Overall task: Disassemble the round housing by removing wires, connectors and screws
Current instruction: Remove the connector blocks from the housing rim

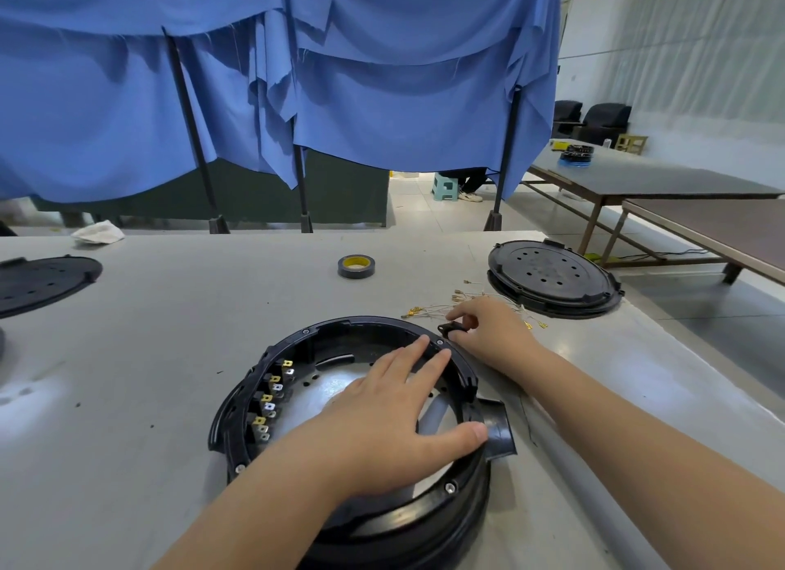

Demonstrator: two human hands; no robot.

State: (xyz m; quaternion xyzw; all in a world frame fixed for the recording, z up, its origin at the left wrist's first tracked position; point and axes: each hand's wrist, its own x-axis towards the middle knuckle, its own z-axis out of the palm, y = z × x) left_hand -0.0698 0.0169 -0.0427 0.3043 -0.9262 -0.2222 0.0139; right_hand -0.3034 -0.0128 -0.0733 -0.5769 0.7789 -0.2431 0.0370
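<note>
The housing (352,421) sits on the worktop (170,336), open side up. The left hand (395,416) lies flat across it, fingers spread, gripping nothing. At the housing's far-right rim, the right hand (488,336) pinches a small black connector (452,327), just outside the rim; this hand is nearer. Loose wires (429,310) lie just beyond.

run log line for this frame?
left hand: steadying round housing | right hand: pinching small black part by rim | wires: on table

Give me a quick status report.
Left hand flat on housing. Right hand pinching small black part at rim. Nothing blocking.
</note>
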